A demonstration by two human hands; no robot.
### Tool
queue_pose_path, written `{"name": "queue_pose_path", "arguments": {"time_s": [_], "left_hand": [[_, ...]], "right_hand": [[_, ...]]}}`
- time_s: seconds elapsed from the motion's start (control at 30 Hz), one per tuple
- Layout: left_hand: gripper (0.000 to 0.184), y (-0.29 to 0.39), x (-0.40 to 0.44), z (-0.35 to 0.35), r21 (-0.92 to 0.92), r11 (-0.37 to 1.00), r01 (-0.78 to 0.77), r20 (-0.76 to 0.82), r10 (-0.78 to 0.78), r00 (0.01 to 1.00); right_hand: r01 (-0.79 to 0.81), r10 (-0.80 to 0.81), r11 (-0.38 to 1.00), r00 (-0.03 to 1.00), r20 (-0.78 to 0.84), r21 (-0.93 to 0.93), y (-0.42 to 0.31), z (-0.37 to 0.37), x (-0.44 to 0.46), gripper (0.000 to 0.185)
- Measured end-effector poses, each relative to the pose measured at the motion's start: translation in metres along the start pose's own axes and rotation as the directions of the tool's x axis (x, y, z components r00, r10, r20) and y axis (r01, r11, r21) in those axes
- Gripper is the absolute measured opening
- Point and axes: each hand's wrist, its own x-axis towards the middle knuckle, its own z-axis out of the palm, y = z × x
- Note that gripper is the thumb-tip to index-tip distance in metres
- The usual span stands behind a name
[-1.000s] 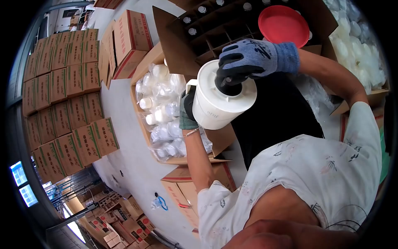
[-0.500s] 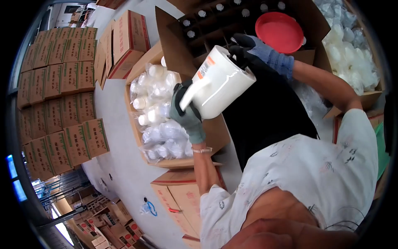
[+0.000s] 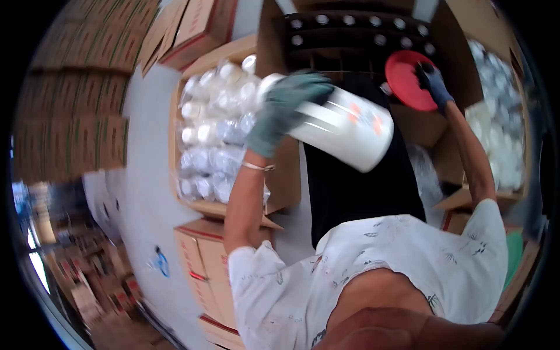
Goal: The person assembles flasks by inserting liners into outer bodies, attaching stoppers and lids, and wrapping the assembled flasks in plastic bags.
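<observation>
My left hand (image 3: 289, 108), in a grey-green glove, is closed on a large white plastic jug (image 3: 359, 131) with orange markings. The jug lies tilted nearly on its side, in front of my body; its handle is hidden by the hand. On the right, my gloved right hand (image 3: 433, 84) grips the right side of a round red plastic dish (image 3: 405, 81), fingers over its inner face. That dish sits at the near right part of an open carton (image 3: 273, 44), whose divider slots hold several capped bottles (image 3: 348, 21).
An open box (image 3: 204, 208) of plastic-wrapped white bottles stands left, and another box of wrapped bottles (image 3: 496, 128) stands right. Stacked cartons (image 3: 73, 122) line the far left. A closed carton (image 3: 201, 256) sits near my left elbow. A blue strap (image 3: 162, 262) lies on the floor.
The jug has swung over in my left hand, its far end now pointing right. My right hand has left the jug and moved right onto the red dish, which now looks more tilted.
</observation>
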Motion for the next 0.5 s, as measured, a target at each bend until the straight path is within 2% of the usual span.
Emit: {"name": "queue_pose_path", "arguments": {"time_s": [0.03,0.1,0.13,0.17,0.23,0.27,0.3,0.33,0.37,0.4,0.43,0.47,0.5], "left_hand": [[0.034,0.006,0.008,0.01,0.071,0.993,-0.093,0.152,0.081,0.985],[0.035,0.022,0.016,0.035,0.159,0.97,-0.183,0.274,0.135,0.952],[0.037,0.024,0.007,0.051,0.175,0.965,-0.193,0.255,0.145,0.956],[0.042,0.029,-0.001,0.06,0.099,0.983,-0.156,0.195,0.134,0.971],[0.048,0.039,-0.02,0.056,0.107,0.979,-0.172,0.22,0.146,0.965],[0.048,0.03,-0.041,0.058,0.041,0.99,-0.138,0.225,0.126,0.966],[0.048,0.016,-0.068,0.057,-0.027,0.994,-0.107,0.233,0.11,0.966],[0.052,-0.005,-0.088,0.041,0.06,0.996,-0.062,0.28,0.043,0.959],[0.045,-0.028,-0.111,0.024,0.204,0.977,0.069,0.209,-0.112,0.971],[0.038,-0.06,-0.135,0.008,0.207,0.953,0.223,0.067,-0.241,0.968],[0.034,-0.088,-0.148,-0.015,0.247,0.871,0.425,-0.111,-0.41,0.905],[0.035,-0.13,-0.18,-0.028,0.403,0.81,0.425,-0.257,-0.346,0.902],[0.036,-0.167,-0.2,-0.045,0.365,0.74,0.565,-0.405,-0.42,0.812]], "right_hand": [[-0.023,0.011,0.962,0.999,-0.045,-0.271,0.01,-0.012,0.005,0.032],[-0.094,0.055,0.793,0.995,-0.084,-0.602,0.074,-0.03,0.04,0.03],[0.074,-0.131,0.717,0.991,-0.03,-0.693,0.055,-0.017,0.032,0.032],[0.216,-0.312,0.592,0.95,0.026,-0.776,0.036,-0.004,0.025,0.036],[0.504,-0.469,0.793,0.863,0.187,-0.342,-0.093,0.053,-0.022,0.037],[0.38,-0.344,0.924,0.876,0.339,-0.045,-0.115,0.071,-0.031,0.037],[0.129,-0.207,0.973,0.854,0.477,0.19,-0.137,0.089,-0.04,0.038],[0.129,-0.243,0.965,0.764,0.598,0.228,-0.174,0.106,-0.057,0.038],[0.129,-0.28,0.956,0.654,0.703,0.262,-0.206,0.121,-0.074,0.039],[0.247,-0.293,0.953,0.605,0.74,0.175,-0.221,0.136,-0.085,0.038],[0.357,-0.291,0.93,0.581,0.76,0.083,-0.228,0.147,-0.089,0.036],[0.464,-0.288,0.886,0.557,0.779,-0.004,-0.234,0.157,-0.093,0.035],[0.551,-0.279,0.829,0.558,0.781,-0.098,-0.237,0.165,-0.095,0.035]]}}
